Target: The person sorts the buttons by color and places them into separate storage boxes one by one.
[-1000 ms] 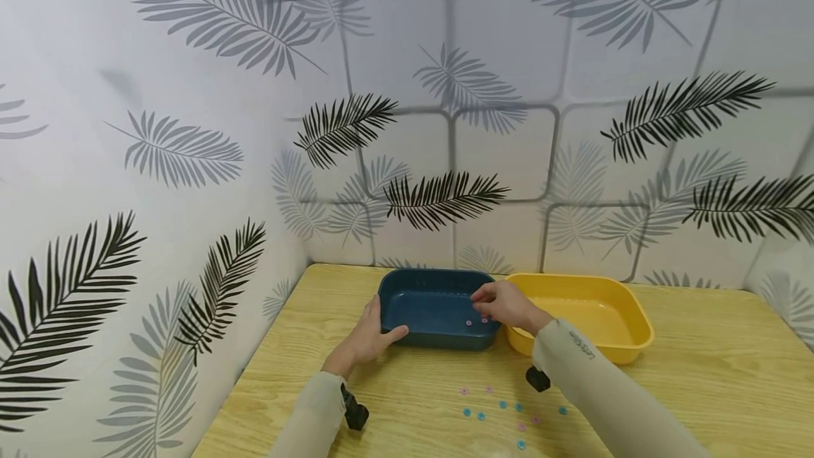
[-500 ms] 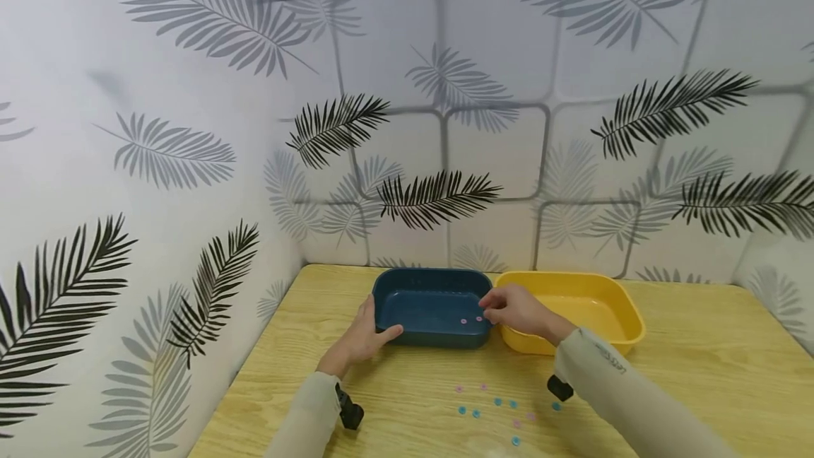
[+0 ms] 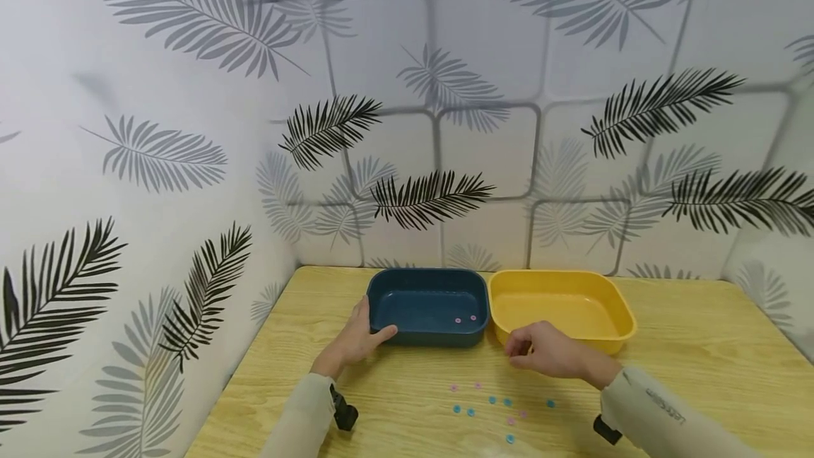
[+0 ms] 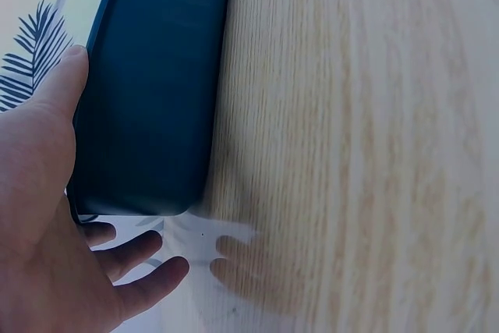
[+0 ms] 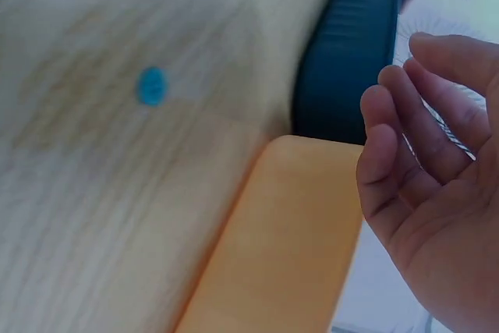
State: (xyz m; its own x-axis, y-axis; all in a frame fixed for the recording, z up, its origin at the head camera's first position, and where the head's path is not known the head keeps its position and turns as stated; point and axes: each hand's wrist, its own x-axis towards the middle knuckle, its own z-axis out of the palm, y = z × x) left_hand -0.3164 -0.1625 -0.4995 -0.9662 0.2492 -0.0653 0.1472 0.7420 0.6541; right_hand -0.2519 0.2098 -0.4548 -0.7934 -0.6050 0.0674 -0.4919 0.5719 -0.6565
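A dark blue plastic tub (image 3: 426, 338) stands at the back of the table, two small pink buttons (image 3: 458, 320) inside it. My left hand (image 3: 348, 345) rests against the tub's left front corner. In the left wrist view its thumb touches the tub's rim, with the fingers spread loosely beside the end wall. My right hand (image 3: 553, 353) hovers before the front of a yellow tub (image 3: 626, 331). Its fingers are loosely bent, and the right wrist view shows nothing between them. Several blue buttons (image 3: 507, 402) and pink buttons (image 3: 478, 386) lie scattered on the table in front.
Both tubs sit side by side on the wood-grain table (image 3: 394, 401). Behind them rises a wall (image 3: 407, 140) with a leaf pattern. One blue button (image 5: 152, 86) lies apart from the others, nearer my right hand.
My right hand has moved from over the blue tub's right end rightward and nearer, to the yellow tub's front. The left hand keeps its place at the blue tub. The head view has shifted slightly.
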